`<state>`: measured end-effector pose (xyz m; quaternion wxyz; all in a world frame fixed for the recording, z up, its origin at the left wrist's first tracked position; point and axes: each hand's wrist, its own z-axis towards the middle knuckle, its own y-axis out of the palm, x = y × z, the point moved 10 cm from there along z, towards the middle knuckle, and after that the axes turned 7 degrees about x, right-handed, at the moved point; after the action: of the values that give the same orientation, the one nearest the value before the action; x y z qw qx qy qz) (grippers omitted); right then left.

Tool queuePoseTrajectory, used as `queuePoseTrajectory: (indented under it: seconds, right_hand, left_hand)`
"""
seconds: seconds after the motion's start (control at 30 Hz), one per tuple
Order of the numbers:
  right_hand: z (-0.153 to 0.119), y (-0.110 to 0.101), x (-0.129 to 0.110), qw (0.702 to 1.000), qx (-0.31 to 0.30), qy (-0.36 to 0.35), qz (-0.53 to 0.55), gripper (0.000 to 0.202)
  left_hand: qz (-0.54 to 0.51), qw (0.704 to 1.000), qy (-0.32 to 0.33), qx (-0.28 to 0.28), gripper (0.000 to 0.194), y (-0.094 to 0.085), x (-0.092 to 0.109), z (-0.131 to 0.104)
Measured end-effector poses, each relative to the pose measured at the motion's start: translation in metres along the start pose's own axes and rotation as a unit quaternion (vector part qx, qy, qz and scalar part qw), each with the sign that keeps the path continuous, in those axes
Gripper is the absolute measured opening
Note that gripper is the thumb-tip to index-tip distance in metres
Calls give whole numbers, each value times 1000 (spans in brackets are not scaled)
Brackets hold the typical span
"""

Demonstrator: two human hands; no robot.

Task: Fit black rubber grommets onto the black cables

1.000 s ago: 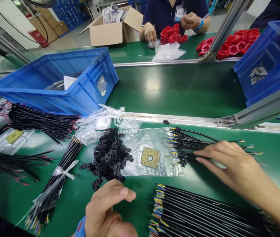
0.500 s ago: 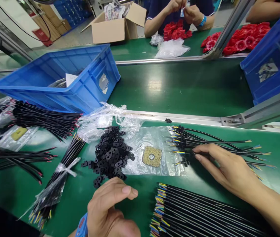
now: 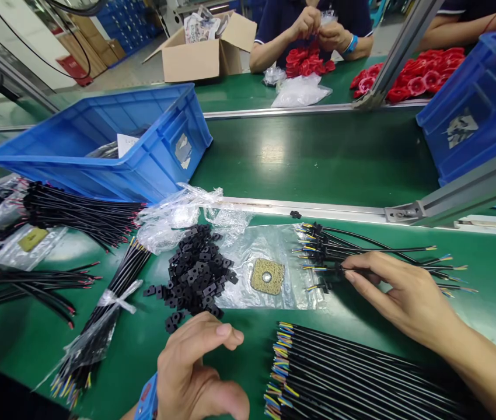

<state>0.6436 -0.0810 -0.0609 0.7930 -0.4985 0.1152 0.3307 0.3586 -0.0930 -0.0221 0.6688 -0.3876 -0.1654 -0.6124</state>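
My right hand [image 3: 399, 291] pinches a black cable [image 3: 338, 269] among a small group of cables with black clips near their colored wire ends. These lie at the right edge of a clear plastic bag [image 3: 292, 256]. My left hand [image 3: 202, 367] is raised palm inward with fingers curved and thumb apart, holding nothing. Just beyond it is a heap of small black parts [image 3: 198, 268]. On the bag rests a yellowish square sponge [image 3: 267, 276] with a round hole. A large row of black cables [image 3: 353, 367] with stripped colored ends lies between my hands.
A blue bin [image 3: 99, 157] stands back left, another blue bin [image 3: 471, 111] at right. A metal rail [image 3: 318, 209] crosses behind the bag. Tied cables [image 3: 108, 315] lie left. Another person's hands [image 3: 318, 29] work beyond, near red pieces [image 3: 304, 61]. A sleeved arm shows at lower left.
The view has shifted slightly, moving the right-hand bin leftward in the frame. My right hand keeps its pinch, and my left thumb and fingers look slightly wider apart. The other person's hands have moved.
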Motion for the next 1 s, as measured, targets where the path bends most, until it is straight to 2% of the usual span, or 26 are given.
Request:
queuePoseTrajectory:
  seconds: [0.2, 0.33, 0.43, 0.5, 0.57, 0.63, 0.67, 0.77, 0.87, 1.0]
  right_hand:
    - [1, 4, 2, 1000, 2, 2, 12, 12]
    - [-1, 11, -1, 999, 7, -49, -13, 13]
    - [-3, 5, -3, 997, 6, -64, -42, 14]
    - [-4, 1, -8, 997, -29, -62, -30, 12]
    - [-11, 7, -16, 992, -103, -65, -9, 12]
    - [-19, 16, -22, 984, -159, -74, -32, 13]
    - [-22, 20, -23, 981, -165, -79, -61, 13]
    - [-24, 30, -14, 979, -138, -78, -129, 14]
    - [-23, 40, -3, 983, -129, -59, -120, 17]
    - [-20, 40, -2, 988, -112, -43, -97, 18]
  left_hand:
    - [15, 1000, -18, 0, 63, 1, 1, 4]
    - [24, 1000, -17, -2, 58, 3, 2, 7]
    - [38, 999, -13, 6, 54, -1, 1, 4]
    - [72, 997, -13, 14, 43, -7, -2, 2]
    - [135, 991, -14, 11, 29, -11, -6, 2]
    - [193, 981, -6, 2, 19, -11, -6, 4]
    - [211, 978, 2, -3, 17, -11, -5, 5]
    - [225, 974, 30, -9, 17, -8, 2, 10]
    - [220, 974, 47, -4, 17, -7, 8, 13]
    - [216, 975, 51, 5, 18, -9, 9, 12]
